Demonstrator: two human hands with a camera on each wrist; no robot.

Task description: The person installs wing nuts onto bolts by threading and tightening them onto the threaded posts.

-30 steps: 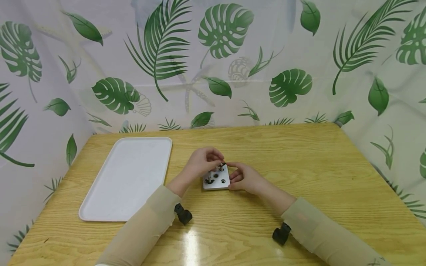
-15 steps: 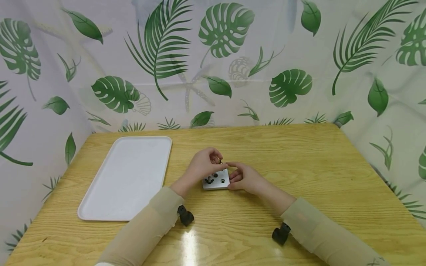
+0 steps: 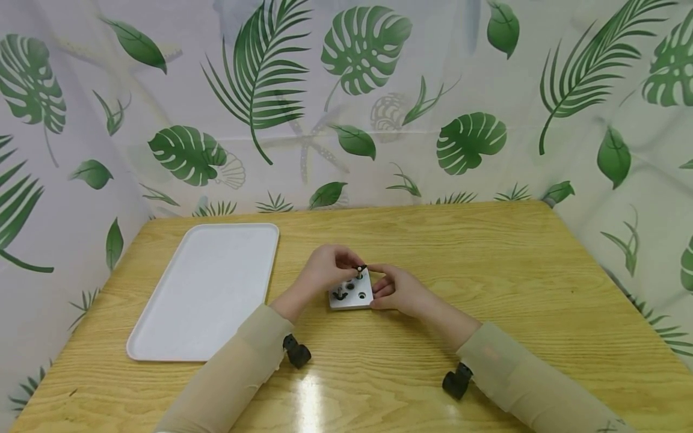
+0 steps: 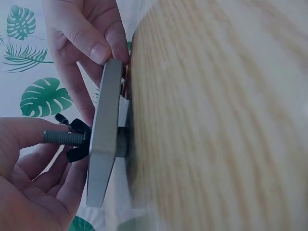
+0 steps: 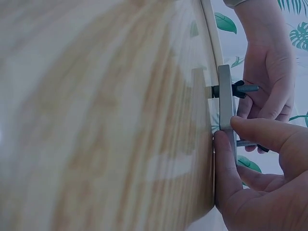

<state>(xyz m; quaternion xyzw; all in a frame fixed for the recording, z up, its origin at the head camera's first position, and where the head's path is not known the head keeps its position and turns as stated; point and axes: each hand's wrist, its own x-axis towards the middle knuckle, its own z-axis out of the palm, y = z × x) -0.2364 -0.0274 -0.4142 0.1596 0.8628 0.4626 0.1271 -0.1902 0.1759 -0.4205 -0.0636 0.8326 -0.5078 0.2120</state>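
A square silver metal plate (image 3: 351, 304) is held slightly off the wooden table, bolt heads under it. Two threaded bolts stick up through it, each with a black wing nut. My left hand (image 3: 326, 268) pinches the far wing nut (image 3: 361, 268) between thumb and fingers. The near wing nut (image 4: 78, 140) sits on its bolt (image 4: 62, 138) against the plate, untouched. With thumb on top and fingers below, my right hand (image 5: 267, 178) grips the plate's right edge. Bare holes show in the plate's middle and near right corner. Part of the far bolt is hidden by the left fingers.
A white rectangular tray (image 3: 211, 288) lies to the left on the wooden table (image 3: 487, 270). Behind the table hangs a leaf-patterned cloth (image 3: 411, 138). A small black camera (image 3: 296, 352) is strapped to each sleeve.
Half a second ago the left fingers were curled over the far wing nut, the hand turned; now they are back lower beside it. The right hand and plate stay nearly still.
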